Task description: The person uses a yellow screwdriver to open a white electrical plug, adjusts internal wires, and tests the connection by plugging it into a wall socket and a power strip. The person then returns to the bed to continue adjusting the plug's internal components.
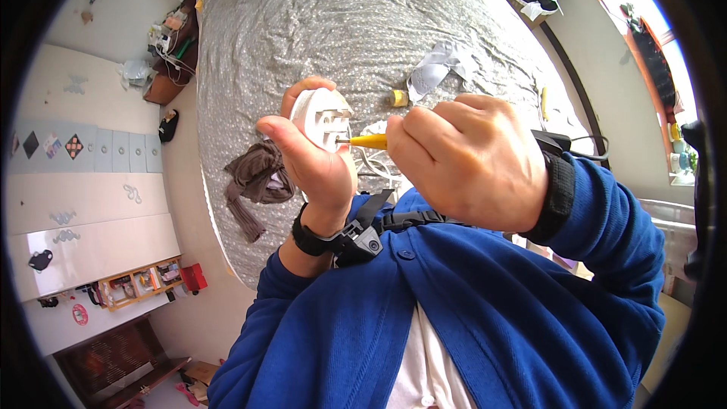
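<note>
My left hand [322, 178] is closed around a round white plastic fitting [308, 115], thumb on the near side and fingers behind. Its open face, with slots and recesses, is turned to the right. My right hand [477, 163] grips a screwdriver [369, 142] with a yellow handle, most of it hidden in the fist. The thin metal shaft points left, and its tip meets the fitting's open face; whether it sits in a screw is too small to tell. A white cord [372, 160] hangs below the hands, its ends hidden.
A bed with a grey patterned sheet [318, 15] spreads before me. On it lie a brown garment [261, 173], a pale grey-blue crumpled item [432, 74] and a small yellow roll [398, 98]. A cluttered bedside cabinet [168, 79] stands at the left, and a window [659, 23] is on the right.
</note>
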A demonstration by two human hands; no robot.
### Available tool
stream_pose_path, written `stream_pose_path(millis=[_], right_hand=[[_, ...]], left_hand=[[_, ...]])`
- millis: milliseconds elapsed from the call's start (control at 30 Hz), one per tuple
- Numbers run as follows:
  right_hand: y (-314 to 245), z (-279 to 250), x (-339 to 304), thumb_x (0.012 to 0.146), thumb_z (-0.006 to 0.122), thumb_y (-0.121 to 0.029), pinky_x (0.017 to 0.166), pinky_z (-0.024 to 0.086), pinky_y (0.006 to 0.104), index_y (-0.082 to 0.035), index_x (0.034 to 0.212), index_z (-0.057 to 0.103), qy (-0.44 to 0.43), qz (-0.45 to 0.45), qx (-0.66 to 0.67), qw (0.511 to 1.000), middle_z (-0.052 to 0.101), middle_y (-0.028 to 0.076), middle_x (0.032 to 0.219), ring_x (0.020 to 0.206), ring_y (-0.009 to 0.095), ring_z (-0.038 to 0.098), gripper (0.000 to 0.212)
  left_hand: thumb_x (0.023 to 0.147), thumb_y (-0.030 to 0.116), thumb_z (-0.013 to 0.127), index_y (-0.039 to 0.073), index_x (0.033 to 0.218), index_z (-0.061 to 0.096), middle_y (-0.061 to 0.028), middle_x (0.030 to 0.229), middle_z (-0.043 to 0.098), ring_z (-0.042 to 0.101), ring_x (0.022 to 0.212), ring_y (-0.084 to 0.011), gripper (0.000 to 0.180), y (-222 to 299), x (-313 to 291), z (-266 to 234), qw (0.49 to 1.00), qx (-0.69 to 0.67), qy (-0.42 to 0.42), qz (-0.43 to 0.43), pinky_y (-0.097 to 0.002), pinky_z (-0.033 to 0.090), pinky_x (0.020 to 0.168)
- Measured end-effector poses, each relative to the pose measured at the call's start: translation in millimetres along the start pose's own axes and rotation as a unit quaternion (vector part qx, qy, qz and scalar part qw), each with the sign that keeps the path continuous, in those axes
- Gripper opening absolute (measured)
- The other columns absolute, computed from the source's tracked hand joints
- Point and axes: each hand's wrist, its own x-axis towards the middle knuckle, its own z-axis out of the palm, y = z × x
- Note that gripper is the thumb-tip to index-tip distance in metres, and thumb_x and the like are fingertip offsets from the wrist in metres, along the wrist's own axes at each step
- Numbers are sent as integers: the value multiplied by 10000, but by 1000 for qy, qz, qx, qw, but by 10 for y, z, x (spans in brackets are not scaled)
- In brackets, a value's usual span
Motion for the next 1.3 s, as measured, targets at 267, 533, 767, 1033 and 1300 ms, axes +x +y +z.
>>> stream_pose_path(millis=[267, 533, 767, 1033, 1300], right_hand=[[-125, -50, -21, 770, 666, -37, 508, 512, 347, 2, 1025, 593, -85, 77, 37, 993, 512, 64, 689, 557, 210, 602, 268], [-138, -112, 16, 787, 644, -29, 504, 509, 372, -33, 905, 518, -49, 111, 121, 985, 490, 95, 800, 567, 274, 594, 173], [-137, -83, 8, 763, 642, -57, 493, 503, 341, -48, 876, 520, 2, 60, 69, 996, 481, 81, 793, 576, 232, 588, 166], [-174, -166, -12, 769, 640, -51, 518, 506, 344, -49, 874, 513, -65, 99, 96, 988, 478, 102, 823, 588, 239, 592, 164], [-165, -153, -18, 776, 636, -41, 511, 502, 361, -37, 883, 512, -58, 65, 69, 994, 462, 106, 819, 579, 246, 586, 164]], left_hand=[[990, 714, 109, 47, 1008, 573, -77, 850, 594, 567, 793, -167, 813, 10, -32, 29, 1000, 15, -3, 11, -290, 468, 760], [1018, 667, 88, 57, 1042, 586, -23, 849, 574, 512, 741, -94, 788, 42, -59, 34, 999, 5, -19, 32, -206, 382, 658], [1024, 655, 86, 52, 1041, 583, -29, 865, 581, 522, 753, -96, 781, 57, -74, 19, 998, 29, -35, 36, -210, 392, 656], [1013, 662, 49, 47, 1007, 563, -70, 861, 593, 572, 799, -161, 801, 75, -121, 33, 999, 38, 1, 17, -295, 463, 790], [1006, 681, 68, 50, 1026, 572, -54, 867, 595, 552, 787, -132, 808, 66, -124, -8, 999, 23, -30, 21, -261, 436, 744]])
